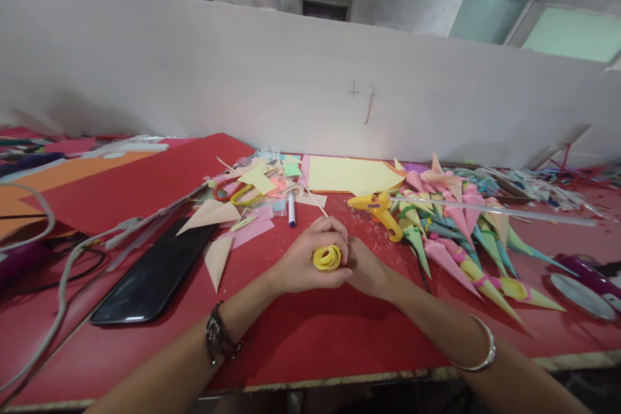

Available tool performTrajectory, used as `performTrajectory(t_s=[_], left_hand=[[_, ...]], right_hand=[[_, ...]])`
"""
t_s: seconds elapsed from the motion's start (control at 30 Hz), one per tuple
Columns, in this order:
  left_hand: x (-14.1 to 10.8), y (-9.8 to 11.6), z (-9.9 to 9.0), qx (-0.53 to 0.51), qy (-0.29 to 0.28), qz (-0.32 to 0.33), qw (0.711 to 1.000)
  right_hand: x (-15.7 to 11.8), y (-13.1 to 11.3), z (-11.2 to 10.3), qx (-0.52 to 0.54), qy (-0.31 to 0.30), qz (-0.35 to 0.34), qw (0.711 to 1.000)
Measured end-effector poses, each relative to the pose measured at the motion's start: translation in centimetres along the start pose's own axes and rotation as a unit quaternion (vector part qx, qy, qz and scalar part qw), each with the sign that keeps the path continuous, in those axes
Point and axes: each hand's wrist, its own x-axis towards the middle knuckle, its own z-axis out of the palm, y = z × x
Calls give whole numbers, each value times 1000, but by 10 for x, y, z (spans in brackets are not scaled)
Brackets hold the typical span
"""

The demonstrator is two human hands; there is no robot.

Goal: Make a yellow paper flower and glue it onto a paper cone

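Note:
A coiled roll of yellow paper [326, 257] sits in my left hand [303, 262], whose fingers curl round it near the middle of the red table. Its spiral end faces me. Right against the left one is my right hand [365, 265], with its fingers mostly hidden behind the left hand, so what they hold does not show. A thin pale stick [315, 201] rises behind my left hand. Just beyond the hands lie a yellow glue gun [381, 210] on the right and a white marker with a blue cap [292, 209] on the left.
Several colored paper cones [453, 213] are heaped on the right. A black phone [155, 275], a white cable [68, 272] and large red sheets [174, 171] lie to the left. Paper scraps and scissors [245, 193] are behind the hands, before a white partition [291, 77].

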Motion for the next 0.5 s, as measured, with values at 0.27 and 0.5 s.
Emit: performTrajectory(t_s=[0.27,0.5], left_hand=[[0,1,1,12,4,-10,1000],[0,2,0,14,6,3,1000]], right_hand=[[-1,2,2,19,-3,15,1000],[-2,8,6,54,12,18,998]])
